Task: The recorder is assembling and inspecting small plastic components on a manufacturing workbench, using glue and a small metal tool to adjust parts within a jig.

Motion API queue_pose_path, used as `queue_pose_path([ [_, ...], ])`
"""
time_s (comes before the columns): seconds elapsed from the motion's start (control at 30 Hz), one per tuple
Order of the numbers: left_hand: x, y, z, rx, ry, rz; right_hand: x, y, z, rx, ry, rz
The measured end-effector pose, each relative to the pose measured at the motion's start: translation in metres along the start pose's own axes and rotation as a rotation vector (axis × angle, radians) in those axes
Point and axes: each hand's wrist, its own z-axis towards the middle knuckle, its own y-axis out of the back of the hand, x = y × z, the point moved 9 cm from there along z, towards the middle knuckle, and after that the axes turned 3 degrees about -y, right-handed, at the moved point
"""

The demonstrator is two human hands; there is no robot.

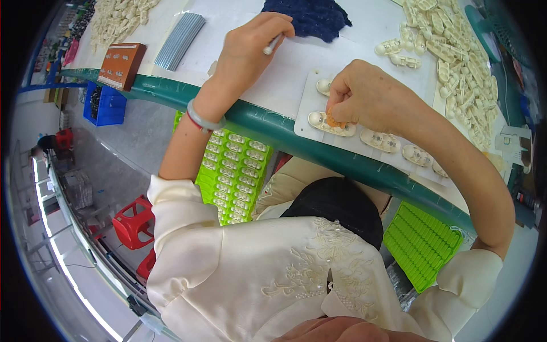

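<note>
My left hand (250, 48) is closed around a thin white stick (272, 45), close to a dark blue cloth (313, 18). Most of the stick is hidden by the fingers. My right hand (373, 91) pinches a small orange piece (335, 121), which looks like a sponge. It touches a cream, boat-shaped plastic part (319, 120) on a white plate (307, 102). More such cream parts (380, 141) lie in the plate's row to the right, and another is partly hidden behind my right fingers.
A heap of cream parts (456, 74) covers the table's right side; another pile (119, 20) lies far left. A ribbed grey strip (179, 41) and a brown block (121, 65) lie left. Below the green table edge (262, 122) stand green trays (233, 176) and a blue bin (105, 105).
</note>
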Motion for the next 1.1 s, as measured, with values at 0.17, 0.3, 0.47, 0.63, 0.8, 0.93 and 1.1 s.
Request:
queue_pose_path([
  [0.17,0.0,-0.015,-0.008,0.191,-0.077,0.289,0.006,-0.001,0.0,0.009,-0.007,0.048],
  [0.3,-0.009,-0.006,-0.021,0.168,-0.014,0.297,0.006,-0.001,-0.004,0.033,-0.027,0.032],
  [0.47,-0.082,0.019,-0.039,0.001,-0.096,-0.016,0.001,0.003,0.0,0.027,-0.039,0.035],
  [0.63,-0.102,0.011,-0.055,-0.028,-0.145,0.021,0.006,0.002,-0.001,0.047,-0.043,0.056],
  [0.8,-0.105,0.002,-0.059,-0.061,-0.237,0.086,0.005,0.001,0.0,0.052,-0.036,0.056],
  [0.93,-0.106,0.0,-0.061,-0.064,-0.28,0.111,0.005,0.001,0.0,0.052,0.005,0.067],
  [1.1,-0.105,0.0,-0.057,-0.131,-0.28,0.084,0.002,0.025,-0.019,-0.11,0.154,0.107],
])
